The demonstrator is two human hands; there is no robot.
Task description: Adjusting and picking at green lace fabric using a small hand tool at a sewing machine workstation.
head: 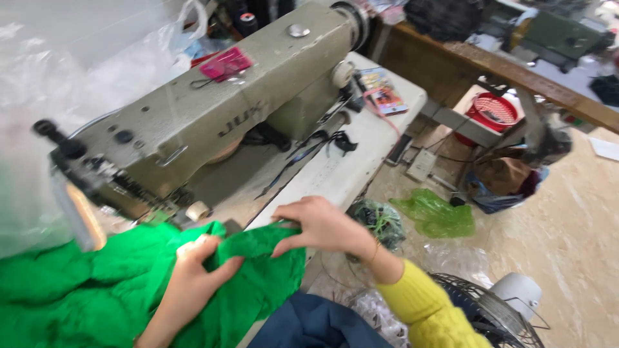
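Note:
Bright green fabric lies bunched across the near edge of the sewing table. My left hand grips a fold of it near the middle. My right hand, in a yellow sleeve, pinches the fabric's right edge at the table's front. Just beyond both hands stands a grey-beige industrial sewing machine, its needle end at the left, close above the fabric.
A pink card lies on top of the machine. Black straps trail over the white table. On the floor to the right are a green plastic bag, a red basket and a fan. Clear plastic sheeting hangs at left.

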